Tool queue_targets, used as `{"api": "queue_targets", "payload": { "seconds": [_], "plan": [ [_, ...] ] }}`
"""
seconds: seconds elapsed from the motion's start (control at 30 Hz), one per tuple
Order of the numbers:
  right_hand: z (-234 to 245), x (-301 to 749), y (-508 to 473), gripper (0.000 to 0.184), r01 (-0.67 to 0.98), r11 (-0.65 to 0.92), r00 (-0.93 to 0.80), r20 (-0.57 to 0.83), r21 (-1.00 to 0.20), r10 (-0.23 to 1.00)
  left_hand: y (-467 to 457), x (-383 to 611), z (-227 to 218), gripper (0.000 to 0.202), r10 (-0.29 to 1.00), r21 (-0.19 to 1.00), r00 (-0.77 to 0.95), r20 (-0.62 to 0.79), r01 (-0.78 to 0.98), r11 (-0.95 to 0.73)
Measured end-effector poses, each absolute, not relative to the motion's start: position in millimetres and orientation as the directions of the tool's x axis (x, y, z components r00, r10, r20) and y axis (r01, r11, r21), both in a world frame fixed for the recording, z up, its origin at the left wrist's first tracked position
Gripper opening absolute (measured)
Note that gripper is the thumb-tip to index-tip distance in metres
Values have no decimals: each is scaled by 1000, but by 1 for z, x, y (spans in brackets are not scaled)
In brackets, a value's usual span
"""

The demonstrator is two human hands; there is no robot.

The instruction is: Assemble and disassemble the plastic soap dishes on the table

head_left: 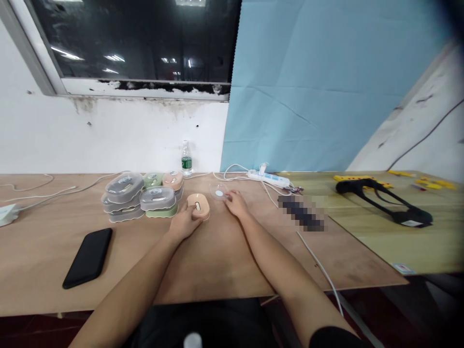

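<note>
My left hand [184,223] grips the near left side of a small container with a peach-coloured lid [198,205]. The lid has a pale oval tab in its middle. To the right, the fingers of my right hand [236,203] are closed at the near right edge of a clear plastic piece [218,187], rounded in outline, with a white round spot on it. Its exact kind is hard to make out. Left of my left hand stand stacked lidded containers, with grey lids [125,187], green ones [153,179] and another peach lid [173,180].
A black phone [88,257] lies at the left of the brown table [203,270]. Against the wall are a water bottle [186,162] and a white power strip [268,179] with trailing cables. A black strap-like frame [387,200] and yellow pieces [431,183] lie far right.
</note>
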State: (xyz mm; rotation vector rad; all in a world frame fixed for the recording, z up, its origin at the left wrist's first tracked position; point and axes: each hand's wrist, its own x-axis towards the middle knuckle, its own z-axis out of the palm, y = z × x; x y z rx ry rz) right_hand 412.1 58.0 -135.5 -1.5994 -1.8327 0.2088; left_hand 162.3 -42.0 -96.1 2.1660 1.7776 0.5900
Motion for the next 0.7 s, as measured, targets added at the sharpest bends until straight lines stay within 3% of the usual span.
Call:
{"api": "queue_targets", "payload": {
  "seconds": [0.7],
  "plan": [
    [-123,399,45,31,886,180,54,481,-426,875,-43,162,-96,53,971,431,189,148,871,-236]
  ]
}}
